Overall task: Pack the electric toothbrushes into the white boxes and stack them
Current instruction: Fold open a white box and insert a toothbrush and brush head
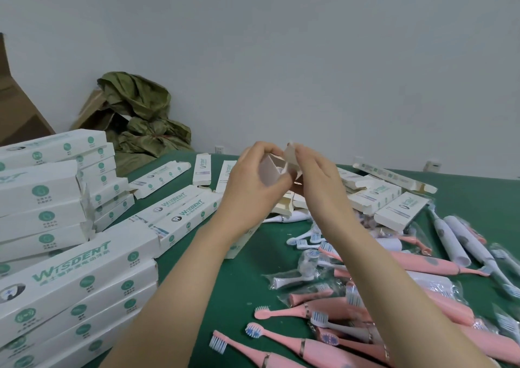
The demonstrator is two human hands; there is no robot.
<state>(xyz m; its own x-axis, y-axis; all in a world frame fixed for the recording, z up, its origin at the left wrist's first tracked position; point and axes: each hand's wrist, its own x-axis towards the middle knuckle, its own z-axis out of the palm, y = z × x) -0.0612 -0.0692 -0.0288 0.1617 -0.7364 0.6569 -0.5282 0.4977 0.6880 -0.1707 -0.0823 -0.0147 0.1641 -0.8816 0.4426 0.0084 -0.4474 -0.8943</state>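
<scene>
The left arm (pixel 180 272) and the right arm (pixel 394 269) are bare right down to the bottom edge of the picture. The left hand (pixel 251 180) and the right hand (pixel 316 180) are bare too. The nails look short and plain, but they are a bit blurry.

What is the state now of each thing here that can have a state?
held box, end open, flaps up
left hand, grips the held box
right hand, pinches a flap of the held box
stacked boxes, closed, piled at left
loose boxes, lying flat, some flaps open
pink toothbrushes, unpacked, loose on the table
white toothbrushes, unpacked, lying at right
</scene>
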